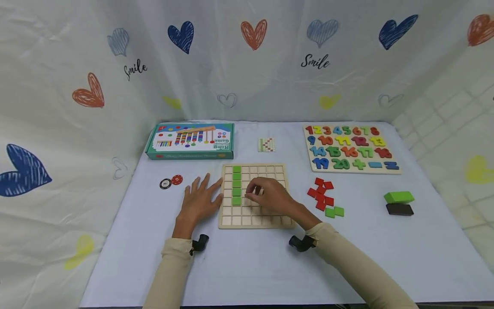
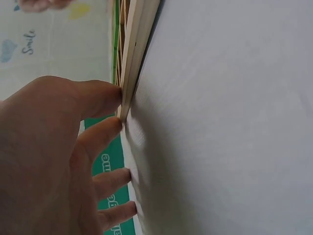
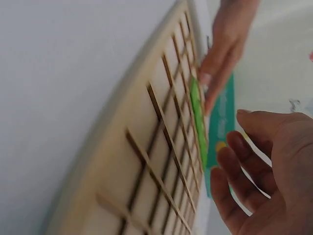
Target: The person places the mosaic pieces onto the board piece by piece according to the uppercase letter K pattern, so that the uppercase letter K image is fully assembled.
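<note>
A wooden grid board point(image 1: 231, 221) lies on the white cloth, with several green square tiles point(image 1: 236, 192) lined up in one column near its left side. My left hand point(image 1: 199, 201) rests beside the board, thumb and forefinger touching its left edge, the other fingers spread. In the left wrist view the thumb point(image 2: 100, 98) meets the board's rim. Over the middle of the board hovers my right hand point(image 1: 270, 195), fingers loosely bent. The right wrist view shows nothing between its thumb and fingers point(image 3: 247, 171).
Loose red tiles point(image 1: 320, 195) and two green tiles point(image 1: 334, 212) lie right of the board. Farther right are a green block point(image 1: 399, 197) and a black block point(image 1: 399, 209). Behind stand a game box point(image 1: 190, 141), a small pattern card point(image 1: 266, 145) and a number board point(image 1: 352, 171). Two round chips point(image 1: 171, 182) lie left.
</note>
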`<state>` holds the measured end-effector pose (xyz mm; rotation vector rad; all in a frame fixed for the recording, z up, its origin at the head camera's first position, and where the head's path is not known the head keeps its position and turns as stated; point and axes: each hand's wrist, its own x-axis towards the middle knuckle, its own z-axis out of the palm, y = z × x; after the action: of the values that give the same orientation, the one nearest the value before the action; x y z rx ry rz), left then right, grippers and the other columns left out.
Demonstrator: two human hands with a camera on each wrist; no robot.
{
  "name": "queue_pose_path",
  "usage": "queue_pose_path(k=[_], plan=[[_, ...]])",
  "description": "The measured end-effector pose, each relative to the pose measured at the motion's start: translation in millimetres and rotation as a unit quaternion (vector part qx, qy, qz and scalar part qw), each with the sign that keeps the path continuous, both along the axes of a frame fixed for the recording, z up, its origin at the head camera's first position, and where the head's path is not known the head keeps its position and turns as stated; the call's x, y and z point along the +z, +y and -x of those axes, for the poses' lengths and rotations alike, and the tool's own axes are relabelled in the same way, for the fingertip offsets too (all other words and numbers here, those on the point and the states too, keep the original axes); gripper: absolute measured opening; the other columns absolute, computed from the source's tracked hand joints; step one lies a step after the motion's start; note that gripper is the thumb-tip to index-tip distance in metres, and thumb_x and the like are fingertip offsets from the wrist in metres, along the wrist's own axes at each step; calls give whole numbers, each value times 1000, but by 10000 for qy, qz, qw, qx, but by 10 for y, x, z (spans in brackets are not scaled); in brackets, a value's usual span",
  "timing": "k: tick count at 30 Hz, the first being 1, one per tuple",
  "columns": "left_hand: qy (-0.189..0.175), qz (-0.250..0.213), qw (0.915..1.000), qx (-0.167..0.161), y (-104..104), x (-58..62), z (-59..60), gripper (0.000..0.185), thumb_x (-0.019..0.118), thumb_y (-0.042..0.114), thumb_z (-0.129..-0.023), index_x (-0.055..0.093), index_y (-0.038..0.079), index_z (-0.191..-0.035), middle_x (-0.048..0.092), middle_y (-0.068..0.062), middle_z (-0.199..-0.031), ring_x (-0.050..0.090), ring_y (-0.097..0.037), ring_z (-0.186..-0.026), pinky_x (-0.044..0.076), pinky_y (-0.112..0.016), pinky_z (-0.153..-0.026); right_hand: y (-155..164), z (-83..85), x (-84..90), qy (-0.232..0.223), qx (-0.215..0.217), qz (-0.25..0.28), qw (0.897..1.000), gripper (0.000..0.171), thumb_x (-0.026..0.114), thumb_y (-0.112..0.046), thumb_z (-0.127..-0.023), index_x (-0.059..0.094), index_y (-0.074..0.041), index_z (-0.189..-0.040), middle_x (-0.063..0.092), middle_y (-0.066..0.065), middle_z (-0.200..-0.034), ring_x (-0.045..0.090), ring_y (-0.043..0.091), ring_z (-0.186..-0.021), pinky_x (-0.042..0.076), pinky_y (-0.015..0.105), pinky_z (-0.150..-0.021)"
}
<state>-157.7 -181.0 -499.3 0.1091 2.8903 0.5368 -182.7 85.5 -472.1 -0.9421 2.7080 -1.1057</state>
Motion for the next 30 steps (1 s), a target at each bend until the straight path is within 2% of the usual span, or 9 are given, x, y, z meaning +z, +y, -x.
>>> queue_pose_path(k=[5,7,10,13,16,19,23,25,30], plan=[[-49,-2,10000,11,5,41,-16,63,54,46,-107,38,32,-166,17,-13,-178,9,-46,-162,10,-73,-126,484,99,218,24,-174,-102,9998,8,81,-15,-95,76,-14,-101,74,-5,-96,67,13,-88,58,30,-75],[-65,-6,10000,16,6,67,-23,63,54,46,-107,37,32,-166,17,-13,-178,9,-46,-162,11,-73,-126,717,147,313,-81,-275,-300,9991,7,80,-14,-96,76,-14,-103,75,-4,-96,67,14,-89,57,32,-74],[-68,31,10000,-8,8,92,-28,63,54,45,-107,37,31,-167,18,-14,-177,10,-47,-162,11,-74,-125,1087,198,452,-386,-415,-864,9947,9,79,-16,-97,76,-12,-105,74,-2,-96,66,16,-89,57,33,-74],[-82,32,10000,-44,16,106,-31,63,54,45,-107,38,31,-166,19,-15,-177,11,-47,-162,12,-74,-125,1457,198,571,-1046,-548,-1560,9807,16,79,-19,-97,74,-10,-109,74,1,-101,66,18,-91,59,34,-77],[-91,22,9999,-62,21,111,-32,63,54,45,-107,38,31,-166,20,-15,-177,11,-47,-162,12,-74,-125,1784,155,654,-1746,-610,-2091,9602,29,82,-21,-94,70,-4,-115,72,8,-108,66,25,-98,62,40,-80],[-69,71,9999,-65,18,99,-29,63,53,46,-107,39,31,-166,20,-14,-177,12,-46,-162,13,-74,-125,2026,115,650,-2219,-619,-2416,9426,42,86,-24,-89,67,-3,-120,70,13,-114,65,30,-105,62,46,-83],[-19,95,9999,-67,12,80,-27,63,53,46,-107,39,31,-166,20,-14,-177,12,-46,-162,13,-74,-125,2203,93,527,-2641,-509,-2606,9272,38,87,-26,-88,68,-8,-117,67,11,-112,61,29,-105,60,45,-84],[-7,86,9999,-65,10,72,-28,63,54,46,-107,39,31,-166,20,-15,-177,12,-47,-162,12,-74,-125,2242,94,456,-2767,-462,-2592,9242,32,86,-24,-89,69,-11,-113,67,9,-109,60,27,-103,59,43,-83],[-1,51,10000,-57,12,58,-30,63,53,46,-107,39,31,-166,20,-15,-177,12,-47,-162,12,-74,-125,2287,109,364,-2823,-509,-2480,9253,27,86,-23,-89,71,-13,-109,66,7,-106,59,25,-101,57,41,-82]])
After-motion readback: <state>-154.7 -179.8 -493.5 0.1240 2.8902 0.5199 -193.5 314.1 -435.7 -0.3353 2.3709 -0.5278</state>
